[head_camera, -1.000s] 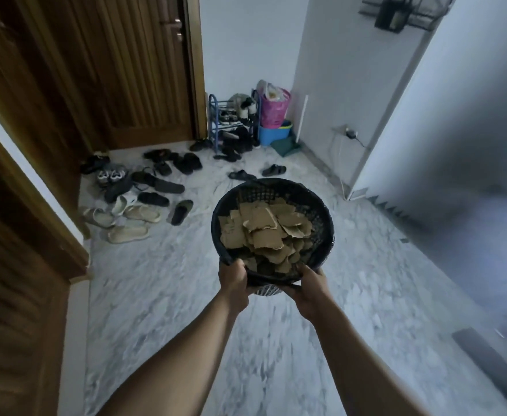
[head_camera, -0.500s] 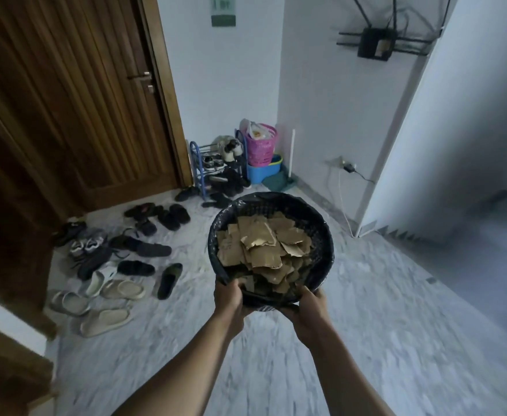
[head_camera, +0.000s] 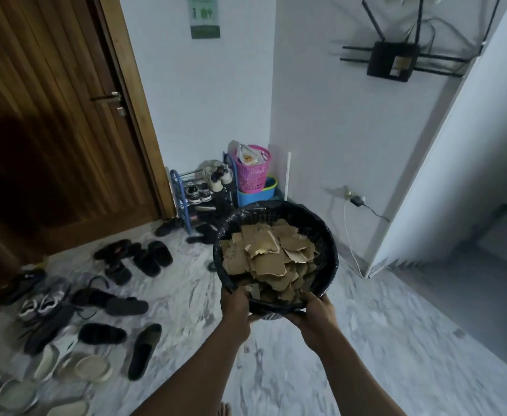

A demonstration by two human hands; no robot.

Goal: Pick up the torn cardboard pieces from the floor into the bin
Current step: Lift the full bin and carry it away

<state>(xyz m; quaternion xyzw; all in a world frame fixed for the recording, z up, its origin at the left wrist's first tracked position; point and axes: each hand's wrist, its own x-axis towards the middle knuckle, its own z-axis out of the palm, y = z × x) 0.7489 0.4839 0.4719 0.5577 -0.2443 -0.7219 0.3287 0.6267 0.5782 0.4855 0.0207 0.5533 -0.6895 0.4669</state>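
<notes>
I hold a round black bin [head_camera: 324, 235] lined with a black bag out in front of me, above the marble floor. It is filled with several torn brown cardboard pieces [head_camera: 268, 256]. My left hand [head_camera: 235, 304] grips the near rim on the left, fingers curled under it. My right hand [head_camera: 316, 312] grips the near rim on the right. No cardboard shows on the visible floor.
Many shoes and sandals [head_camera: 120, 295] lie scattered on the floor at the left, before a wooden door [head_camera: 51, 115]. A blue shoe rack [head_camera: 198, 196], a pink basket [head_camera: 253, 169] and a blue tub stand in the far corner. A charger cable [head_camera: 351, 235] hangs on the wall at the right.
My view has tilted upward and nearer to the corner, so more of the wall and the router shows. Both hands keep their grip on the bin, which stays out in front.
</notes>
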